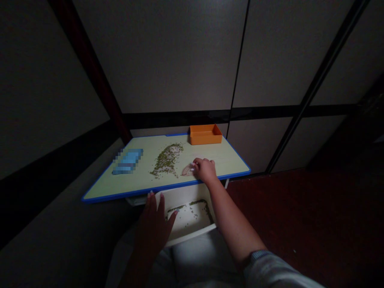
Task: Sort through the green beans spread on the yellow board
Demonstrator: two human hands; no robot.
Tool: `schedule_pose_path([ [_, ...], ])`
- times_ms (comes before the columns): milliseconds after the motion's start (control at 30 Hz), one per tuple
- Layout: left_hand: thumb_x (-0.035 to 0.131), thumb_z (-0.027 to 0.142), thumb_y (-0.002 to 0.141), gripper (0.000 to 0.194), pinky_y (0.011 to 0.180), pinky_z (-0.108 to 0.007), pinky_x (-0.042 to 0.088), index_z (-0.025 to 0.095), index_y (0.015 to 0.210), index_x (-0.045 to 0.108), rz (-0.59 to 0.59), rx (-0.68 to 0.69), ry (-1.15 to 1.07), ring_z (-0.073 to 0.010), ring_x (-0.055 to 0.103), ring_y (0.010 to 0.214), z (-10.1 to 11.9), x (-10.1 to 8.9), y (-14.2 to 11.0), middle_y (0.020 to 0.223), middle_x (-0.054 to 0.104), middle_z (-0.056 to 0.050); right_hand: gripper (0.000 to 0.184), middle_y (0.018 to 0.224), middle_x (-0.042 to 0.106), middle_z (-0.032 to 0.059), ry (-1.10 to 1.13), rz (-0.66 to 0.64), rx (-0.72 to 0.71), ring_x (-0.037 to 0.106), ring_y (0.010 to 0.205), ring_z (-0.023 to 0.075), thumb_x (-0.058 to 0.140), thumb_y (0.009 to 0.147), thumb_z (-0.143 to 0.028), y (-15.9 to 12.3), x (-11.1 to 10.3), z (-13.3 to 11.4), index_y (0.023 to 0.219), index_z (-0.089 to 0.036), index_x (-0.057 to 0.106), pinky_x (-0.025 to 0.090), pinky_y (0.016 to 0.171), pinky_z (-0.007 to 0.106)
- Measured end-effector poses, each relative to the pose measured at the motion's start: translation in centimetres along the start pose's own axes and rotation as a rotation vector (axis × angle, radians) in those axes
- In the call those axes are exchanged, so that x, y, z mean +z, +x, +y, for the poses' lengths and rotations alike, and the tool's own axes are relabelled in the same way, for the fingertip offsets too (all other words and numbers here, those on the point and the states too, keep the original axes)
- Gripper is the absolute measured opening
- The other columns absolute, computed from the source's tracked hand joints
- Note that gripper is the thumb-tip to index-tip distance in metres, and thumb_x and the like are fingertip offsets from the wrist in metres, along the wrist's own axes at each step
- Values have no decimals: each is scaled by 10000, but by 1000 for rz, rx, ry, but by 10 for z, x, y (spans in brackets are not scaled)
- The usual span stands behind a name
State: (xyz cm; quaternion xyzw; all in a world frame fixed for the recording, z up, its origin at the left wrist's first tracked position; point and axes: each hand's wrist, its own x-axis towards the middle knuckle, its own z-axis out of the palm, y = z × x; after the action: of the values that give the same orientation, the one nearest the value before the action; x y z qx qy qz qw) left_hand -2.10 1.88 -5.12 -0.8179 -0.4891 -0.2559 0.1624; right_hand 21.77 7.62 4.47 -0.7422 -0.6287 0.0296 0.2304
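Observation:
On the pale yellow tabletop [231, 163], my right hand [204, 169] is closed, fingertips pointing down and left. A small pinkish oval patch [188, 170] shows at those fingertips; whether it is a held thing or lies on the table, I cannot make out. Left of it spreads a loose heap of small green beans or seeds [167, 158]. My left hand [156, 220] grips the left wall of a white plastic box [192, 235], thumb inside and fingers over the far rim. Scattered green grains [193, 214] lie in the box, mostly along its edges. The box rests over my lap, below the table edge.
An orange open box [205, 138] stands at the table's back right. A light blue, blurred-out item [128, 161] lies on the left. Blue edging [168, 187] rims the table. Behind stands a grey panelled wall [180, 60]; a dark red floor [288, 216] extends to the right.

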Motion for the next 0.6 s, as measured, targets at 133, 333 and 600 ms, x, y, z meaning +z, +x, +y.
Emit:
schedule_pose_path([
  [133,413,559,861,736,1065,-527,384,11,1353,420,-13,-17,-14,-407,283,1407,1,0,0,1475,317,-326,260,977,695,58,7,35,76,570,987,199,418,958,-344,1,0,6,1037,-268,654,285,825,327],
  [333,419,550,860,719,1092,-527,356,41,1367,406,6,-28,-67,-383,230,1433,0,0,0,1520,277,-277,259,964,701,36,68,92,194,580,961,189,403,969,-349,1,-2,11,1052,-279,638,280,811,316],
  [600,429,550,857,711,1089,-544,359,52,1364,409,7,-37,-81,-383,224,1435,2,1,0,1535,247,-270,285,984,690,88,-37,108,230,573,979,214,393,972,-375,1,-4,5,1064,-256,636,276,832,345],
])
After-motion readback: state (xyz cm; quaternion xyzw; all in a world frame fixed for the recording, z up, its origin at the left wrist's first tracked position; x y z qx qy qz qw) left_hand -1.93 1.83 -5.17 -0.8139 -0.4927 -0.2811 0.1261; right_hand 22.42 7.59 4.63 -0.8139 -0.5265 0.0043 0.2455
